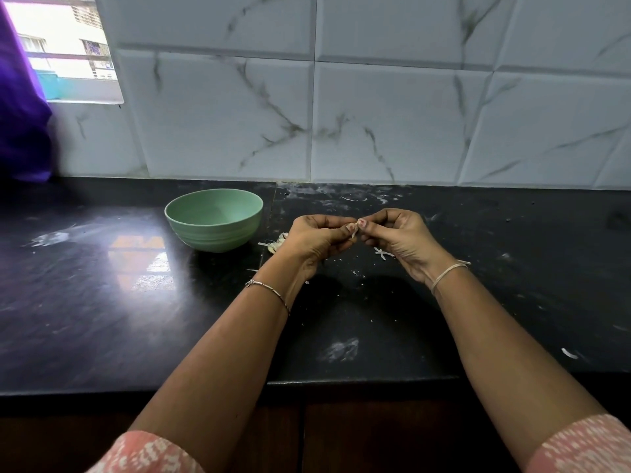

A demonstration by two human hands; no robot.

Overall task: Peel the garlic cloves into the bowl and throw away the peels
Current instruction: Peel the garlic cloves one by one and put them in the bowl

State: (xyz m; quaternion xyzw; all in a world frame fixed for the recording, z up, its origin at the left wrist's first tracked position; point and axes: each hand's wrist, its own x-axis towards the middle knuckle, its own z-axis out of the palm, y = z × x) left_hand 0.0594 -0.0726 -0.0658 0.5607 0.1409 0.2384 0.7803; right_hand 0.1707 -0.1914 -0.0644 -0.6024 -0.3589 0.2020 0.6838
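- Wide black speckled stone countertop (102,302), bounded behind by white marble-veined wall tiles (375,131) and in front by its own edge under the forearms.
- Broad dark surface stretching left of the bowl and right of the hands.
- Round pale green bowl (215,235) upright, near the back wall, just left of the left hand (317,238), apart from it.
- Little heap of papery white garlic peels (278,242) on the counter between bowl and left hand; a few more white scraps (382,253) under the right hand (396,237).
- Both hands raised above the counter, fingers curled, fingertips meeting.
- Small pale garlic clove (355,230) pinched between thumbs and forefingers of both hands, mostly hidden, a pale strip hanging below.
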